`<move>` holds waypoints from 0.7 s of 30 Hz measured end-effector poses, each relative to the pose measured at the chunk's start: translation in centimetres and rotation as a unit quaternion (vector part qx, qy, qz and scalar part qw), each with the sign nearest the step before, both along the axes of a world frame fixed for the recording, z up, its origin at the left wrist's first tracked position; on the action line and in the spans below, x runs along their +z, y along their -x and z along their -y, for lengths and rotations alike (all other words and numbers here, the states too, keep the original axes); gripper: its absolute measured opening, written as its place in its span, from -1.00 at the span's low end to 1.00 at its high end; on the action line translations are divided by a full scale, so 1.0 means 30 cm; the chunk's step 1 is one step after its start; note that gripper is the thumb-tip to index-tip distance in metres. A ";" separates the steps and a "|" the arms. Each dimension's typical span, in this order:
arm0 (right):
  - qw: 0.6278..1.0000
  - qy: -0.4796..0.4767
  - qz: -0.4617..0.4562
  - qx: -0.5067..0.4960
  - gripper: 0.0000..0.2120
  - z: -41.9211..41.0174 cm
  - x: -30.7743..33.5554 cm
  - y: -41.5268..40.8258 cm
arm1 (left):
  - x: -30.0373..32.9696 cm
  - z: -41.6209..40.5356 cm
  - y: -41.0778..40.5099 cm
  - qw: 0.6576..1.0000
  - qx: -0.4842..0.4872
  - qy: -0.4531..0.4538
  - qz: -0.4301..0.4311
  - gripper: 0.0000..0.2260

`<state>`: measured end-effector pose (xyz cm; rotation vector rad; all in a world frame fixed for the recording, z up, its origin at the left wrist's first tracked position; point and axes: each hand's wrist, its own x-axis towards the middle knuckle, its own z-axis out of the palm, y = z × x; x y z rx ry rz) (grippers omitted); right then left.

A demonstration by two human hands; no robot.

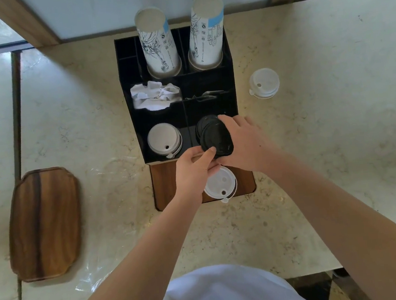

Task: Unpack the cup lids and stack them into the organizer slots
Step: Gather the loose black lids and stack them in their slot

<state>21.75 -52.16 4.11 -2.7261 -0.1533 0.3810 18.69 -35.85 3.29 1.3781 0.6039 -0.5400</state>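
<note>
Both hands at the near right slot of the black organizer (230, 79): right hand (244, 143) curled over the far edge of a stack of black lids (215, 137), round, glossy plastic, tilted over the slot; left hand (194, 172) pinching the stack's near rim with thumb on top. More black lids just behind, already in the same slot. In the near left slot, a stack of matte off-white lids (164, 142), each with a small sip hole. Middle left compartment stuffed with crumpled white paper (154, 96); back row holding two tall columns of upturned printed paper cups (157, 42), side by side. Just below the hands, a white plastic lid stack (221, 185) on the dark wooden board (165, 184) under the organizer's near edge, partly hidden by the left hand. Another white lid pile (264, 83) alone on the beige marbled worktop (321, 113), right of the organizer. Near the worktop's left edge, an oblong wooden tray (44, 222) with a dark grain stripe. Clear plastic wrap (93, 278) lying crinkled toward the near edge.
</note>
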 end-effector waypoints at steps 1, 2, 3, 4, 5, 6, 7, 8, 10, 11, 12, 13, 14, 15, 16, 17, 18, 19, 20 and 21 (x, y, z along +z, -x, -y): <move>1.000 0.026 0.010 0.011 -0.03 -0.005 -0.002 -0.012 | -0.005 0.001 -0.005 1.000 0.000 -0.011 0.003 -0.78; 0.999 0.041 0.014 0.019 -0.04 -0.010 -0.005 -0.026 | -0.007 0.003 -0.011 1.000 0.003 -0.021 0.004 -0.81; 0.998 0.046 0.017 0.026 -0.05 -0.014 -0.008 -0.042 | -0.010 0.006 -0.021 1.000 -0.001 -0.031 0.005 -0.83; 0.998 0.048 0.020 0.035 -0.06 -0.017 -0.009 -0.061 | -0.009 0.011 -0.031 0.999 0.000 -0.035 0.001 -0.84; 0.997 0.056 0.023 0.048 -0.07 -0.019 -0.009 -0.081 | -0.011 0.018 -0.043 0.999 0.000 -0.039 -0.005 -0.88; 0.995 0.069 0.027 0.066 -0.10 -0.021 -0.007 -0.103 | -0.007 0.026 -0.056 0.999 0.007 -0.036 -0.014 -0.93; 0.993 0.083 0.029 0.085 -0.13 -0.024 -0.005 -0.125 | -0.003 0.034 -0.069 0.999 0.014 -0.031 -0.025 -0.93; 0.990 0.093 0.027 0.100 -0.15 -0.027 -0.001 -0.147 | 0.004 0.041 -0.081 0.999 0.024 -0.022 -0.039 -0.89; 0.986 0.108 0.010 0.123 -0.18 -0.033 0.006 -0.188 | 0.015 0.045 -0.098 0.997 0.041 0.010 -0.067 -0.81; 0.984 0.114 0.001 0.134 -0.20 -0.034 0.009 -0.205 | 0.025 0.040 -0.102 0.994 0.055 0.036 -0.086 -0.69; 0.983 0.117 -0.009 0.140 -0.22 -0.033 0.012 -0.219 | 0.032 0.031 -0.105 0.989 0.072 0.071 -0.106 -0.59; 0.983 0.116 -0.019 0.141 -0.23 -0.032 0.015 -0.230 | 0.037 0.019 -0.106 0.984 0.085 0.096 -0.120 -0.53; 0.983 0.115 -0.029 0.139 -0.23 -0.030 0.017 -0.238 | 0.044 0.007 -0.107 0.981 0.091 0.113 -0.131 -0.51; 0.983 0.115 -0.038 0.138 -0.23 -0.028 0.018 -0.245 | 0.049 0.000 -0.108 0.978 0.095 0.119 -0.139 -0.51; 0.983 0.116 -0.046 0.137 -0.22 -0.025 0.018 -0.249 | 0.054 -0.006 -0.106 0.976 0.100 0.127 -0.143 -0.52; 0.982 0.116 -0.053 0.136 -0.22 -0.023 0.016 -0.252 | 0.058 -0.008 -0.106 0.975 0.108 0.133 -0.144 -0.55; 0.982 0.116 -0.059 0.136 -0.20 -0.021 0.013 -0.253 | 0.066 -0.009 -0.105 0.972 0.118 0.142 -0.147 -0.58; 0.982 0.115 -0.065 0.136 -0.19 -0.022 0.010 -0.251 | 0.067 -0.010 -0.104 0.969 0.128 0.147 -0.150 -0.62; 0.982 0.114 -0.069 0.136 -0.18 -0.022 0.006 -0.248 | 0.071 -0.010 -0.104 0.967 0.132 0.155 -0.155 -0.65; 0.982 0.113 -0.070 0.136 -0.18 -0.024 0.003 -0.244 | 0.074 -0.011 -0.105 0.964 0.134 0.163 -0.159 -0.66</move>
